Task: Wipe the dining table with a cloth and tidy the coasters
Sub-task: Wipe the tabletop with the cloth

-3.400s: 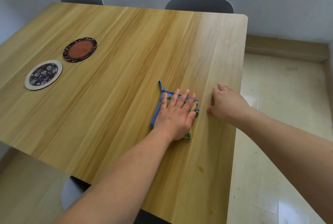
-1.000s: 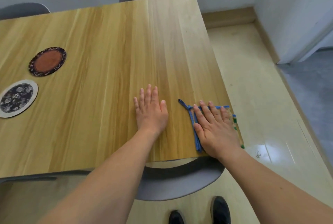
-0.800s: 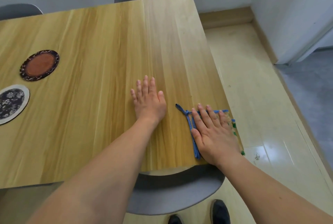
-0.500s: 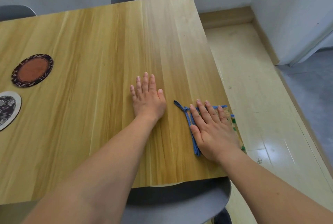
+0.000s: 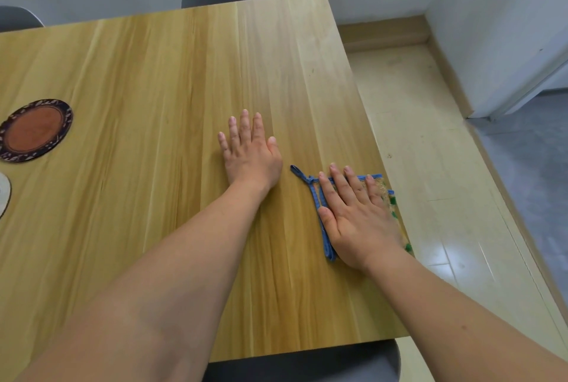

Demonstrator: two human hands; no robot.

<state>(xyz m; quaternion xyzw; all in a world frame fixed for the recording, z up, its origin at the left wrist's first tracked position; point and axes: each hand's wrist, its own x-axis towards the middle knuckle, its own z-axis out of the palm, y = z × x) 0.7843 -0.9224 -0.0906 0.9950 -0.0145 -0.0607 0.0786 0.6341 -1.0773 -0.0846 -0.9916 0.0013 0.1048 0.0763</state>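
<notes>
My right-hand fingers [image 5: 338, 189] lie flat, pressing the folded blue-edged cloth [image 5: 321, 212]; left hand [image 5: 250, 156] flat, holding nothing. I judge the cloth soft, light; palm pressure moves it best.

Bare tabletop [image 5: 159, 80] lies open between hands and orange coaster [image 5: 35, 130].

Cloth [image 5: 388, 197] at table [image 5: 153, 74] right edge; coasters [image 5: 35, 129] far left.
</notes>
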